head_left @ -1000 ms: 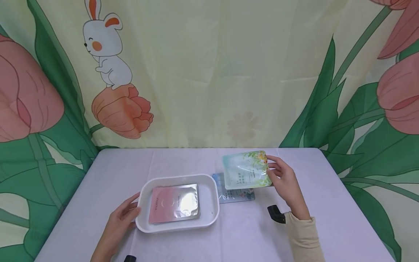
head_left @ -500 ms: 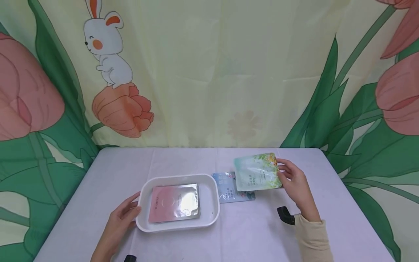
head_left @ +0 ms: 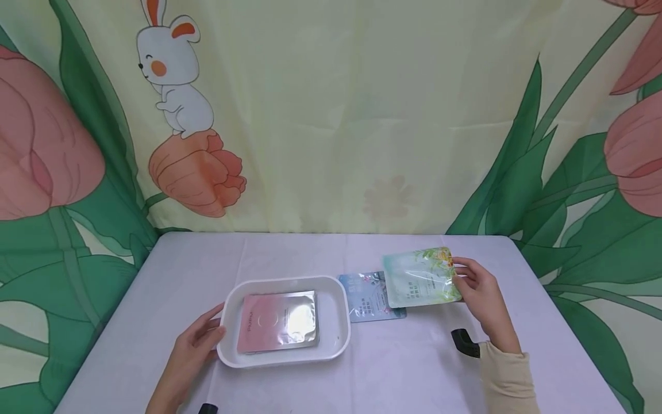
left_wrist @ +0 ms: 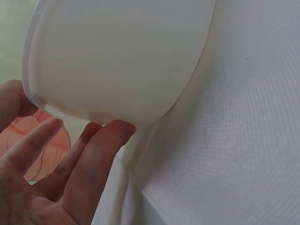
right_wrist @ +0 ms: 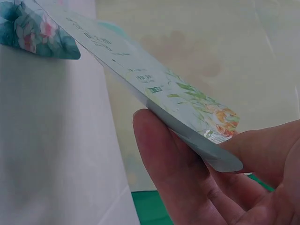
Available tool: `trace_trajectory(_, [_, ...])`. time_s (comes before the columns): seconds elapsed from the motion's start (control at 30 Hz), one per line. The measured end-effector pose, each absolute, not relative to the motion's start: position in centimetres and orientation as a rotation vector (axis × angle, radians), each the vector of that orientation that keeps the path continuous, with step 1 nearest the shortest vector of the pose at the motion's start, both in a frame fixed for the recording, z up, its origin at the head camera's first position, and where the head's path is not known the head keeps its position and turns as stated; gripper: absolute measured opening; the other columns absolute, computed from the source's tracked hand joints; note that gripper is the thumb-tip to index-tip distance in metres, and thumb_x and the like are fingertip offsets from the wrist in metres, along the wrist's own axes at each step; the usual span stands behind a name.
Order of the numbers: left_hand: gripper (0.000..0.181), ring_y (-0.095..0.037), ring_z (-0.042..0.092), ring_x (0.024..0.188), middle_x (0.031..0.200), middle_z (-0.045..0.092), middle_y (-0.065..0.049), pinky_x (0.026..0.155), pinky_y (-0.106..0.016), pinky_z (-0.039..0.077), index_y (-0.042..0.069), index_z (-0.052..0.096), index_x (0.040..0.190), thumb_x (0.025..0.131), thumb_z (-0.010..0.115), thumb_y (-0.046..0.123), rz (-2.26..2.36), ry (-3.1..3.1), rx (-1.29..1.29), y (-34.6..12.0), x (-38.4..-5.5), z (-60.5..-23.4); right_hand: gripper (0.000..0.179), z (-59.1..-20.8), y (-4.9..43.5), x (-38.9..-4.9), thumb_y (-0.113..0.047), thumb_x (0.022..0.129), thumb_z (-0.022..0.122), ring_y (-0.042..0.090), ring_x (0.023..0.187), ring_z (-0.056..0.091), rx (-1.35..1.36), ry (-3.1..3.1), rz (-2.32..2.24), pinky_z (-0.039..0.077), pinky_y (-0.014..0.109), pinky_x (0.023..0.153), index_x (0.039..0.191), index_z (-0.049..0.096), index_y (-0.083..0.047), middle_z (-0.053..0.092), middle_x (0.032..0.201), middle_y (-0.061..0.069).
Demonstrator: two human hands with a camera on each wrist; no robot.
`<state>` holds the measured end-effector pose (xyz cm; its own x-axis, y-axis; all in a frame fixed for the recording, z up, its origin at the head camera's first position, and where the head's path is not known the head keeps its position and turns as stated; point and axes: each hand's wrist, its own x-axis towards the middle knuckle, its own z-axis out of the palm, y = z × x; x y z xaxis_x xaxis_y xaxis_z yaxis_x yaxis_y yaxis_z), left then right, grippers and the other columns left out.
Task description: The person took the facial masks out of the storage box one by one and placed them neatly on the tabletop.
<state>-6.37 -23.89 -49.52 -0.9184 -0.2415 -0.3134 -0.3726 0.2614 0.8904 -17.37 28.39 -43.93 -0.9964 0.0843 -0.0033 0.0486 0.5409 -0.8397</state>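
Observation:
My right hand [head_left: 483, 299] pinches the right edge of a pale green sheet mask packet [head_left: 419, 279] with leaves and orange flowers printed on it, thumb on the printed face and fingers beneath. The packet is tilted above the table and overlaps a blue flowered mask packet [head_left: 367, 296] lying on the cloth. At the left end of a white plastic tray [head_left: 333, 322], my left hand [head_left: 193, 345] holds the rim; in the left wrist view the fingertips [left_wrist: 119, 129] press on the outer wall. Inside the tray lies a pink and silver mask packet [head_left: 276, 322].
A white cloth covers the table [head_left: 393, 374]. Behind its far edge hangs a curtain [head_left: 331, 115] printed with tulips and a rabbit. A black wrist camera mount [head_left: 465, 343] juts out beside the right sleeve [head_left: 509, 379].
My right hand has moved right and slightly toward me with the pale green packet, uncovering more of the blue packet. My left hand and the tray have kept their places.

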Motion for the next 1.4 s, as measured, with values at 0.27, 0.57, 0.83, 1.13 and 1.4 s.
trace_trajectory(0.27, [0.067, -0.029, 0.058, 0.125, 0.143, 0.052, -0.016, 0.090, -0.031, 0.058, 0.028, 0.039, 0.152, 0.094, 0.065, 0.047, 1.743, 2.421, -0.601, -23.7, -6.5, -49.5, 0.047, -44.6, 29.9, -17.6, -0.010, 0.102, 0.049, 0.007, 0.093, 0.061, -0.114, -2.749, 1.492, 0.060, 0.023, 0.068, 0.148, 0.041, -0.004, 0.053, 0.134, 0.027])
trace_trajectory(0.57, [0.066, -0.031, 0.057, 0.127, 0.143, 0.052, -0.015, 0.089, -0.030, 0.059, 0.029, 0.040, 0.152, 0.094, 0.065, 0.047, 1.750, 2.421, -0.609, -23.6, -6.5, -49.8, 0.048, -45.5, 31.0, -18.1, -0.009, 0.101, 0.049, 0.009, 0.095, 0.060, -0.125, -2.787, 1.480, 0.059, 0.023, 0.067, 0.148, 0.040, -0.001, 0.052, 0.134, 0.030])
trace_trajectory(0.83, [0.065, -0.031, 0.057, 0.127, 0.143, 0.052, -0.015, 0.089, -0.030, 0.059, 0.029, 0.039, 0.152, 0.095, 0.064, 0.046, 1.746, 2.424, -0.597, -23.7, -6.4, -49.5, 0.049, -46.6, 31.2, -18.4, -0.008, 0.100, 0.049, 0.043, 0.121, 0.053, -0.226, -2.847, 1.409, 0.053, 0.015, 0.075, 0.147, 0.040, 0.000, 0.051, 0.136, 0.031])
trace_trajectory(1.13, [0.068, -0.031, 0.056, 0.128, 0.146, 0.051, -0.015, 0.091, -0.031, 0.058, 0.029, 0.037, 0.153, 0.093, 0.065, 0.048, 1.725, 2.433, -0.593, -23.5, -6.2, -49.4, 0.053, -47.8, 31.6, -18.3, -0.009, 0.100, 0.048, 0.049, 0.128, 0.044, -0.329, -2.864, 1.429, 0.043, 0.060, 0.107, 0.150, 0.035, -0.001, 0.045, 0.139, 0.033])
trace_trajectory(1.4, [0.068, -0.030, 0.056, 0.128, 0.146, 0.051, -0.015, 0.092, -0.031, 0.058, 0.029, 0.037, 0.153, 0.094, 0.064, 0.048, 1.717, 2.441, -0.593, -23.6, -6.1, -49.6, 0.052, -48.5, 31.9, -18.1, -0.011, 0.100, 0.049, 0.051, 0.127, 0.045, -0.327, -2.898, 1.403, 0.044, 0.060, 0.105, 0.150, 0.036, 0.000, 0.045, 0.138, 0.034])
